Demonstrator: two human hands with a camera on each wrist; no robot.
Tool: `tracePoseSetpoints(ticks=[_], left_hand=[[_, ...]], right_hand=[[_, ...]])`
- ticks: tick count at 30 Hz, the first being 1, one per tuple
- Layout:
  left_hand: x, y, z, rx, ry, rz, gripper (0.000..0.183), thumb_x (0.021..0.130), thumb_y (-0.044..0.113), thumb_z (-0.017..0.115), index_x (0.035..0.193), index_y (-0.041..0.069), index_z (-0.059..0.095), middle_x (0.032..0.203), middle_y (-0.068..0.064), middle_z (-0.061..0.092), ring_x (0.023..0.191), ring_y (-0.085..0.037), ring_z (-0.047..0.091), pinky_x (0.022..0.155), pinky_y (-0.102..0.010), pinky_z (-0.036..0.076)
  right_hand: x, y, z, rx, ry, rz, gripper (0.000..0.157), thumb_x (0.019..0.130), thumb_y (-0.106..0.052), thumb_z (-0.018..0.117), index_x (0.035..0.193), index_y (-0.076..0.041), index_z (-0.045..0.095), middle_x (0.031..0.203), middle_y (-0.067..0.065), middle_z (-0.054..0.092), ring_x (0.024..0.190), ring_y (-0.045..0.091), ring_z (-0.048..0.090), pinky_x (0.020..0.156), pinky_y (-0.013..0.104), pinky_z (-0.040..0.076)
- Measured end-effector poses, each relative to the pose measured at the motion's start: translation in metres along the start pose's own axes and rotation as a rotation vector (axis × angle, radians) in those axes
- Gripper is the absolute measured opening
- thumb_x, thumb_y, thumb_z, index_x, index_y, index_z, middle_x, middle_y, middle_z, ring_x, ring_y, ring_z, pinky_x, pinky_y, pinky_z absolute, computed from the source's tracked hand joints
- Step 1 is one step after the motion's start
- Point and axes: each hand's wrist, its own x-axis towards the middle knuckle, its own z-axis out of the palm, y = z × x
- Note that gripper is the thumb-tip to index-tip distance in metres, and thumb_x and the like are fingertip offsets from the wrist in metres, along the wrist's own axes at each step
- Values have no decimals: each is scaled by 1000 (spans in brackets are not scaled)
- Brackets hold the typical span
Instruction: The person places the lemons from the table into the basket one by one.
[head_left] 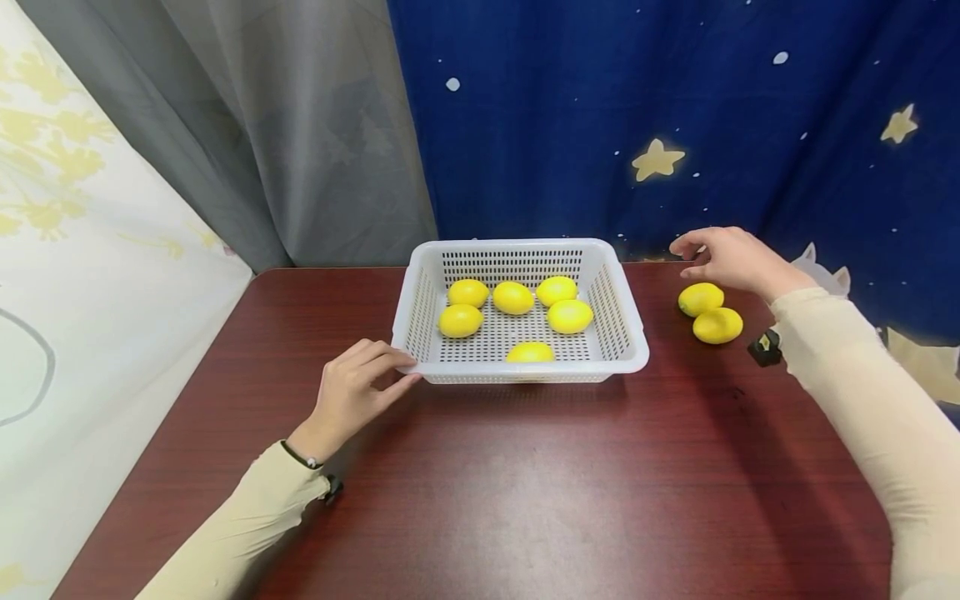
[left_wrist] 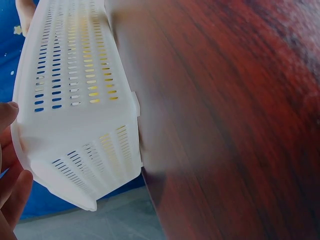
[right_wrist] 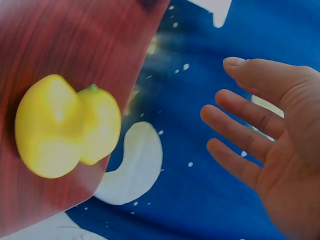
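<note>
A white plastic basket (head_left: 633, 354) with slotted walls holds several yellow lemons (head_left: 513, 297). At its near left corner my left hand (head_left: 356, 390) pinches the rim, the thumb against the outer side and the fingers over the edge. In the left wrist view, the thumb and fingertips meet the rim of the basket (left_wrist: 75, 115). Two more lemons (head_left: 717, 326) lie touching each other on the table, right of the basket. Just above and behind them hovers my right hand (head_left: 731, 257), holding nothing. The right wrist view shows its fingers loosely spread, apart from the two lemons (right_wrist: 47, 127).
The dark red wooden table (head_left: 480, 492) bears the basket near its back edge. Behind it hang a blue curtain (head_left: 540, 125) with stars and a grey curtain (head_left: 330, 125). A white patterned cloth (head_left: 97, 317) is at the left.
</note>
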Motion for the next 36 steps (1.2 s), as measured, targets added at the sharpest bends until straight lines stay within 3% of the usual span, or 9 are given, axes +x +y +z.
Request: tracePoseSetpoints(ticks=[6,12,22,36], left_hand=[[0,0,0,1,3,1,25,72,24,88,94,21,77,85,9,72,78,-7,59,64,-26,50],[0,0,0,-3,9,6,24,72,24,87,93,20,77,85,8,72,77,-8,59,64,-25,49],[-1,0,0,2,6,2,24,72,25,88,93,20,77,85,8,72,77,-8,59,64,-26,50],[0,-1,1,-6,8,5,23,72,25,87,93,20,77,85,9,72,77,-8,59,64,-26,51]], right_hand=[[7,16,8,-81,-15,-30,39,90,-14,69,127,-5,61,126,24,63,109,39,60,96,59,47],[9,31,15,-106,-107,2,43,90,-12,69,130,-4,61,134,28,58,116,44,55,99,65,43],[11,44,26,-29,-203,101,47,91,-11,67,137,-5,57,140,31,52,121,49,49,102,70,37],[12,61,36,41,-224,168,53,91,-17,69,140,-2,52,142,35,44,119,49,46,104,71,33]])
